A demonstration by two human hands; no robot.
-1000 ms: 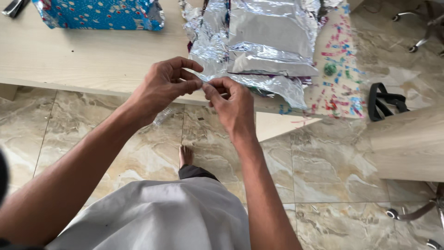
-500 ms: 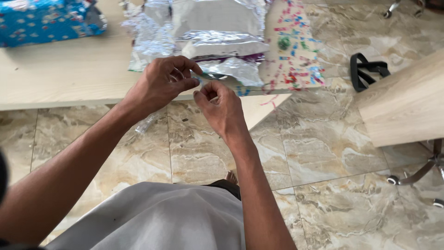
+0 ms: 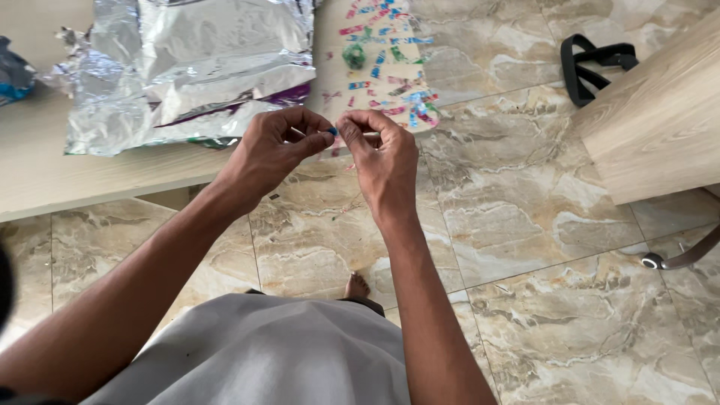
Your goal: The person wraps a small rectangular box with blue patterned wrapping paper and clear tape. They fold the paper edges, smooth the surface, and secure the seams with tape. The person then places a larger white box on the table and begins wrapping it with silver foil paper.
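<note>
A marbled tile floor (image 3: pixel 525 217) fills most of the view, with a pale wooden table (image 3: pixel 67 176) along the upper left. On the table lies crumpled silver foil wrap (image 3: pixel 187 64), and beside it a scatter of small coloured paper bits (image 3: pixel 386 71). In front of the table edge the left hand (image 3: pixel 270 154) and right hand (image 3: pixel 386 161) meet fingertip to fingertip — both pinched shut on a tiny blue piece (image 3: pixel 332 131) held between them.
</note>
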